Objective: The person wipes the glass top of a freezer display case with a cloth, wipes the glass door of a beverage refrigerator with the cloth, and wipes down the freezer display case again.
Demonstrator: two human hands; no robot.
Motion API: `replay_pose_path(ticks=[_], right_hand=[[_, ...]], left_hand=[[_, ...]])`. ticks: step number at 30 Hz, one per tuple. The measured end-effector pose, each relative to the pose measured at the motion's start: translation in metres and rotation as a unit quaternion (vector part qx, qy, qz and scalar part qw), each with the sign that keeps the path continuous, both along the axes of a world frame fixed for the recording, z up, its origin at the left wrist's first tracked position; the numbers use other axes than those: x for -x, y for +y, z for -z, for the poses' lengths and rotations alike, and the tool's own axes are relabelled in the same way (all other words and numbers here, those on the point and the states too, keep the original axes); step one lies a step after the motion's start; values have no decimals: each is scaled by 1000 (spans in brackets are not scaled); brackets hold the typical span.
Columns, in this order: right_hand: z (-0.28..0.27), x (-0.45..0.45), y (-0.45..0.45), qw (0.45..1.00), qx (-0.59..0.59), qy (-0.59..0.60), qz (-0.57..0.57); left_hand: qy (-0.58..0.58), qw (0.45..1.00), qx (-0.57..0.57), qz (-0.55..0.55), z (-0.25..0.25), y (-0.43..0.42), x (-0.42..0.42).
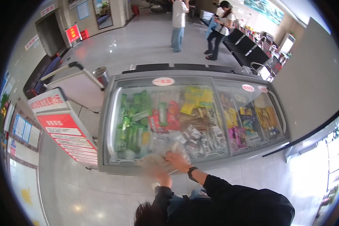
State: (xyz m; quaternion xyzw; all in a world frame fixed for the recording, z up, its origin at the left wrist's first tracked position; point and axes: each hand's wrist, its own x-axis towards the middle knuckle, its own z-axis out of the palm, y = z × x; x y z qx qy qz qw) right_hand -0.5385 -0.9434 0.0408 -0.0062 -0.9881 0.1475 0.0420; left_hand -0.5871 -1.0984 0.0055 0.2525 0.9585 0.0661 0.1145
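In the head view, a chest freezer (165, 168) with sliding glass lids stands in front of me, full of packaged ice creams seen through the glass. A pale, crumpled cloth-like sheet (181, 150) lies at the near edge of the left lid; its exact kind is unclear. My right hand (177, 162), below a dark wristband, rests on this sheet with the fingers stretched out. Close beside it, at the sheet's lower left, is my left hand (157, 174), smeared by motion, so its fingers and any hold are hidden.
A red-and-white sign board (66, 130) stands left of the freezer, with a metal bin (101, 75) behind it. A grey wall panel (309, 83) borders the right side. Two people (179, 28) stand farther back near black chairs (248, 49).
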Motion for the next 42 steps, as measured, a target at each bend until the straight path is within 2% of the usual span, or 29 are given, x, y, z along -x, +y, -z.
replay_pose_path(ticks=[3, 5, 6, 7, 8, 10, 11, 12, 15, 19, 20, 23, 25, 26, 27, 28, 29, 30, 31, 33, 36, 39, 40, 42], right_hand=[[13, -111, 65, 997, 16, 7, 80], [17, -191, 107, 988, 42, 9, 151], [20, -234, 128, 979, 58, 9, 193], [10, -274, 143, 948, 150, 24, 279], [9, -313, 161, 934, 125, 56, 329], [0, -386, 190, 898, 79, 51, 431], [-8, -417, 199, 875, 99, 25, 473], [-10, -442, 208, 874, 100, 34, 474], [-10, -480, 233, 882, 94, 35, 461], [-2, -468, 235, 873, 59, 68, 479], [-9, -455, 227, 849, 87, 82, 514], [13, -409, 193, 726, 227, 167, 627], [44, -362, 164, 622, 307, 202, 692], [55, -335, 142, 568, 392, 163, 705], [59, -310, 118, 552, 439, 132, 696], [62, -290, 100, 610, 480, 164, 609], [96, -257, 76, 614, 504, 270, 544], [22, -251, 62, 559, 590, 209, 544], [18, -230, 53, 469, 655, 84, 587], [35, -197, 40, 391, 710, 17, 585], [46, -173, 22, 413, 621, 88, 660], [6, -204, 32, 411, 643, 131, 633], [5, -217, 37, 410, 649, 190, 612], [20, -231, 56, 368, 588, 174, 699]], left_hand=[[61, 993, 78, 71, 14, 78, -96], [174, 975, 47, 126, 56, 128, -162], [172, 968, 32, 178, 54, 153, -195], [168, 958, 19, 229, 52, 175, -228], [167, 944, -16, 282, 52, 195, -259], [158, 907, -83, 382, 40, 226, -295], [150, 883, -112, 430, 29, 239, -309], [139, 857, -139, 476, 18, 251, -319], [121, 833, -166, 513, 10, 286, -330], [103, 830, -129, 533, 9, 298, -307], [91, 827, -132, 539, 8, 296, -298], [99, 825, -70, 552, -32, 270, -269], [78, 838, -57, 538, -35, 243, -238], [73, 840, -41, 537, -35, 225, -221], [66, 843, -29, 533, -34, 205, -205], [51, 857, -44, 511, -23, 182, -183], [42, 867, -8, 496, -34, 159, -165], [54, 870, -14, 490, -41, 138, -147], [61, 865, 2, 498, -43, 119, -128], [75, 858, 25, 507, -43, 97, -97], [79, 827, 15, 556, -38, 98, -78], [85, 820, 27, 566, -36, 124, -101], [93, 812, 30, 575, -36, 136, -113], [116, 796, 32, 594, -35, 166, -140]])
